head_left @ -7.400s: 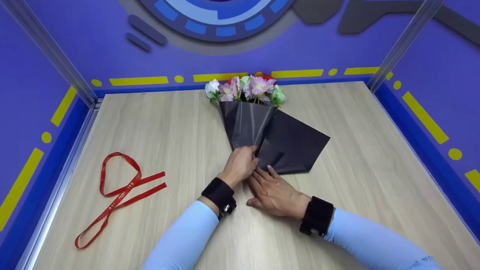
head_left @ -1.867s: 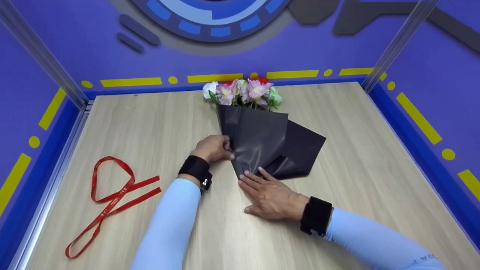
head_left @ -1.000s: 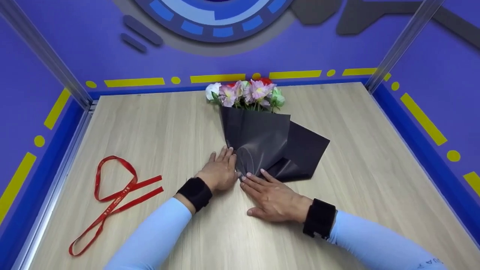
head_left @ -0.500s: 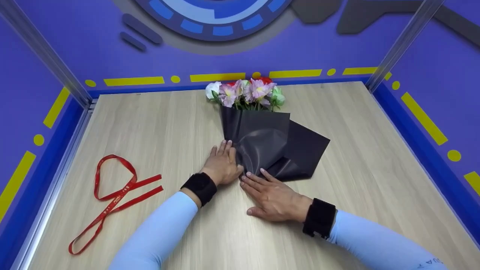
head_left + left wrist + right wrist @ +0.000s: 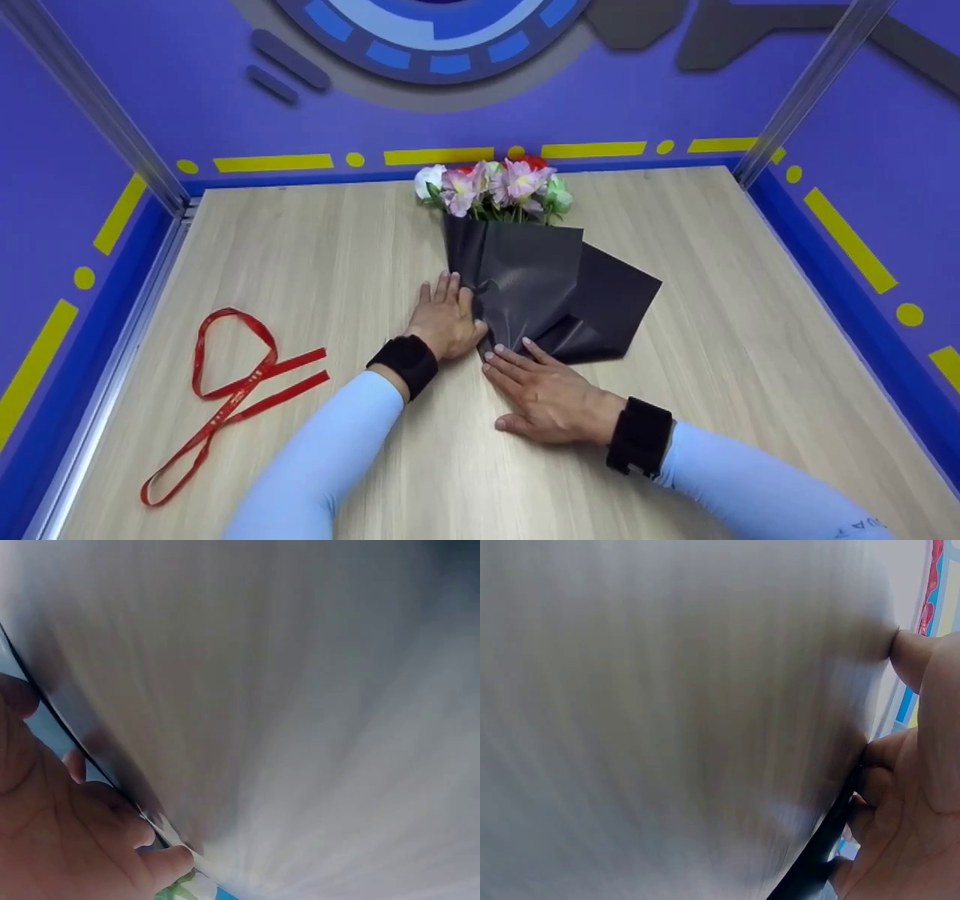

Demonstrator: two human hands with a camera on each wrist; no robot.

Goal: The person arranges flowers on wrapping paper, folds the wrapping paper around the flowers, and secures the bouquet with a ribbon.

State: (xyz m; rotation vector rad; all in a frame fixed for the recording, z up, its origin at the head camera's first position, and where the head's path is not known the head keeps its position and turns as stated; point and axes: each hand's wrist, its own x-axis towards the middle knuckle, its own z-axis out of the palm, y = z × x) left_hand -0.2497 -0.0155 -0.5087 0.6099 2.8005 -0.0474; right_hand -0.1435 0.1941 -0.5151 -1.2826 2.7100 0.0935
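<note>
Black wrapping paper [image 5: 529, 262] lies folded around a bouquet of flowers [image 5: 495, 187], whose pink, white, green and red heads show above its top edge. One fold covers the stems, and a loose flap [image 5: 615, 292] spreads to the right. My left hand [image 5: 446, 319] presses along the paper's left edge with its fingers extended. At the lower tip, my right hand [image 5: 544, 390] lies flat, fingertips on the paper and thumb on the table. In the left wrist view the palm [image 5: 67, 832] sits beside the tabletop; the right wrist view shows fingers [image 5: 881, 780] touching the dark paper.
A looped red ribbon [image 5: 236, 397] lies on the wooden table [image 5: 360, 247] at the left, its two ends pointing right. Blue-purple panels [image 5: 637, 97] with yellow marks stand behind and along both sides of the table.
The left paper fold has been laid wider over the front. My left hand shifted from pinching the left edge to pressing it flat, then slid slightly upward. My right hand stays at the tip.
</note>
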